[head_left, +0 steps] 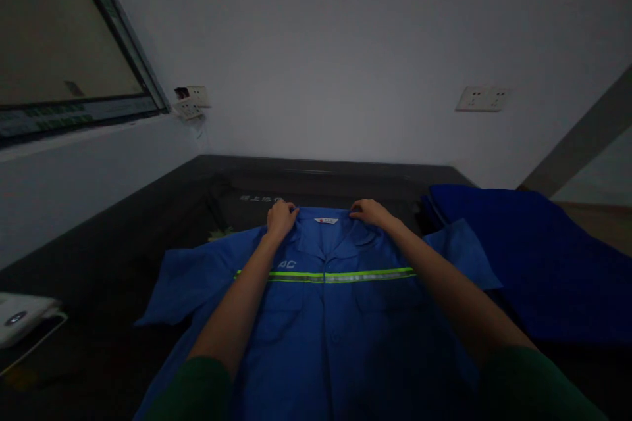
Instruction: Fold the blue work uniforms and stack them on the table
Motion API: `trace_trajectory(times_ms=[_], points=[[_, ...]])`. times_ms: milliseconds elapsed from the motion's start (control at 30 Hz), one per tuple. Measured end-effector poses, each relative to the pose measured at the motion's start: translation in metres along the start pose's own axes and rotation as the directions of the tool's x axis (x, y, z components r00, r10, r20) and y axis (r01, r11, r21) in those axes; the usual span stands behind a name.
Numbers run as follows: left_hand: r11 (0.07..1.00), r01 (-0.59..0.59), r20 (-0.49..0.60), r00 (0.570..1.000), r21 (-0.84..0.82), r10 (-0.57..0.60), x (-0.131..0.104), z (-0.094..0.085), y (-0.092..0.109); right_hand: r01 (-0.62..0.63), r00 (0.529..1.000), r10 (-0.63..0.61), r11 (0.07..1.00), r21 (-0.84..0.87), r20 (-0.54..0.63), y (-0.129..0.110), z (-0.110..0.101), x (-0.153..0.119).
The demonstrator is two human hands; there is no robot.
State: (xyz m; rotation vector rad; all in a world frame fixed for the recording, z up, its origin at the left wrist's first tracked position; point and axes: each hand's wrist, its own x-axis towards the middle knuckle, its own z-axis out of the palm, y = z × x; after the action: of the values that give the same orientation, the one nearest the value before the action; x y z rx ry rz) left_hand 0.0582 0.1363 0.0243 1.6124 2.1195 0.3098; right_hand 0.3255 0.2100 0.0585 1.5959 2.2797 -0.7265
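A blue short-sleeved work shirt (306,302) lies spread front up on a dark surface, its collar at the far end and both sleeves out to the sides. A yellow-green and silver reflective band crosses its chest, and a white label shows inside the neck. My left hand (281,218) pinches the left end of the collar. At the collar's right end, my right hand (371,212) also grips the cloth between thumb and fingers. My forearms cover parts of the chest and the sides.
Folded dark blue cloth (533,256) lies to the right, touching the right sleeve. A white device (24,317) with a cable sits at the left edge. Behind the dark surface (316,174) rises a wall with sockets (482,99); a window frame (83,110) is at upper left.
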Motion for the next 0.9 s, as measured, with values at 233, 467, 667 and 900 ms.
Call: trace_trajectory(times_ms=[233,467,667,900], points=[[0.999,-0.047,-0.026,0.999,0.006,0.047,-0.002,0.002,0.001,0.004,0.999,0.002,0.989,0.148,-0.038,0.004,0.001,-0.011],[0.979,-0.202,-0.019,0.979,-0.019,0.201,0.001,-0.001,0.007,0.449,0.893,-0.439,0.859,0.244,-0.098,0.018,-0.008,-0.027],[0.959,-0.281,0.038,0.959,-0.044,0.282,-0.001,0.02,0.0,0.506,0.862,-0.508,0.86,0.07,0.011,0.019,0.016,-0.021],[0.964,-0.267,0.053,0.962,-0.005,0.267,-0.008,0.045,0.001,0.442,0.897,-0.437,0.891,0.102,-0.065,0.011,0.026,-0.001]])
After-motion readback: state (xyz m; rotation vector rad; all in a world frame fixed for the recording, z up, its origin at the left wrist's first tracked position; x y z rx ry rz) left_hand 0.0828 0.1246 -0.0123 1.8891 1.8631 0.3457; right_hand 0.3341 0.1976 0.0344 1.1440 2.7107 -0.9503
